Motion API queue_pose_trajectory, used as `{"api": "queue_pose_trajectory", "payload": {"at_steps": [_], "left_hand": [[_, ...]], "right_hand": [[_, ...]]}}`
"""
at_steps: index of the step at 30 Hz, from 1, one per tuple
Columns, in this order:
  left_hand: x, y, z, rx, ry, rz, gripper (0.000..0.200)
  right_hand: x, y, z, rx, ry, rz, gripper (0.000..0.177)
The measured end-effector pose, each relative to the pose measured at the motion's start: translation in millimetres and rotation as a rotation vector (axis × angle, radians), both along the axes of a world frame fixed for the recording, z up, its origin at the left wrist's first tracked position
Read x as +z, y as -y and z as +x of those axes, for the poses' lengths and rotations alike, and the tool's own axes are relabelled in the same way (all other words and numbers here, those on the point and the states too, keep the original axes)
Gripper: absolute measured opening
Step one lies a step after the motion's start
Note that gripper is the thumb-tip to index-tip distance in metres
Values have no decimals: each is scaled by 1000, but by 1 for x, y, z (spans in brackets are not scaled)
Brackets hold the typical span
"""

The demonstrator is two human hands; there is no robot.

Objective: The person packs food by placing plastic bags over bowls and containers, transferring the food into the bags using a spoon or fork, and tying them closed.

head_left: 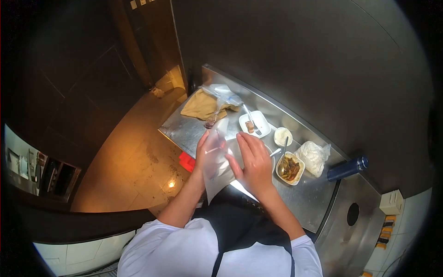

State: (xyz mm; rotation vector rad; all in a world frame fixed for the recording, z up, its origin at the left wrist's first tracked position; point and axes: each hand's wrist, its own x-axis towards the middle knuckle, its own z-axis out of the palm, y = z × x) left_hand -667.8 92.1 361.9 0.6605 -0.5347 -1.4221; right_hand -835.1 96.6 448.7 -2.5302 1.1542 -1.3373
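A thin translucent plastic sheet or bag [213,168] hangs upright between my hands, above the front edge of the steel counter [302,210]. My left hand [203,150] is behind its left side, and its fingers close on the plastic. On the other side, my right hand [250,162] has its fingers stretched out and its thumb apart, close to the plastic; whether it touches is unclear. Behind the hands stand a white square dish [262,121] with a brown piece and a utensil, a small white bowl [283,136], and a square bowl of cooked food [290,169] with a spoon.
A tan cloth [199,105] and clear plastic [223,93] lie at the counter's far left. A bag of white stuff [313,158] and a blue bottle [348,169] are on the right. Something red [187,161] shows at the counter's front edge.
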Motion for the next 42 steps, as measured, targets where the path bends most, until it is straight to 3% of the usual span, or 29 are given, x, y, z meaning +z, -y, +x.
{"api": "queue_pose_trajectory", "payload": {"at_steps": [3, 4, 7, 8, 13, 15, 17, 20, 23, 24, 27, 28, 30, 32, 35, 36, 39, 40, 42], "left_hand": [[16, -3, -9, 172, 45, 35, 15], [12, -6, -3, 147, 55, 6, 18], [-13, -7, 19, 50, 68, -50, 29], [-14, -8, 19, 93, 66, 20, 27], [-22, -17, 21, 8, -101, 82, 26], [-40, -14, 24, -107, -263, 6, 27], [-42, -10, 22, -251, -472, -159, 31], [-2, -20, 13, -76, -73, 151, 38], [12, -35, -5, 138, 187, 58, 43], [9, -36, -13, 229, 397, 49, 38], [-17, -42, -8, 54, 623, 22, 36], [-16, -40, -7, 50, 508, 77, 34], [-16, -40, 4, 21, 513, 91, 34], [-16, -42, 22, -67, 541, 142, 40], [-10, -42, 31, 102, 783, 97, 42], [-27, -44, 40, 211, 912, 75, 45], [10, -54, 30, 780, 1500, -149, 47], [15, -65, 25, 741, 1479, -172, 40], [13, -81, 10, 387, 1338, -68, 30]], "right_hand": [[-24, 11, -4, 126, -2, 207, 17], [-20, 10, -3, 131, 22, 221, 10], [-29, 6, -10, 163, 82, 616, 10], [-31, 5, -10, 160, 112, 637, 10], [-36, 3, 14, 129, 186, 185, 11], [-44, 4, 12, 161, 154, 231, 12], [-53, 3, -2, 240, 90, 444, 14], [-56, -1, -6, 91, 152, 557, 14], [-59, 0, -10, 27, 223, 597, 13], [-56, 0, -12, 26, 226, 666, 12], [-82, 6, -19, 168, 453, 957, 13], [-80, 7, -22, 207, 547, 1069, 13], [-74, 9, -30, 286, 737, 1289, 14], [-76, 10, -37, 254, 767, 1312, 14], [-87, 10, -43, 223, 756, 1274, 13], [-88, 10, -43, 184, 702, 1259, 13], [-91, 0, -31, 185, 655, 1137, 14], [-96, -6, -23, 223, 627, 1098, 13], [-101, -18, -8, 288, 536, 1003, 13]]}}
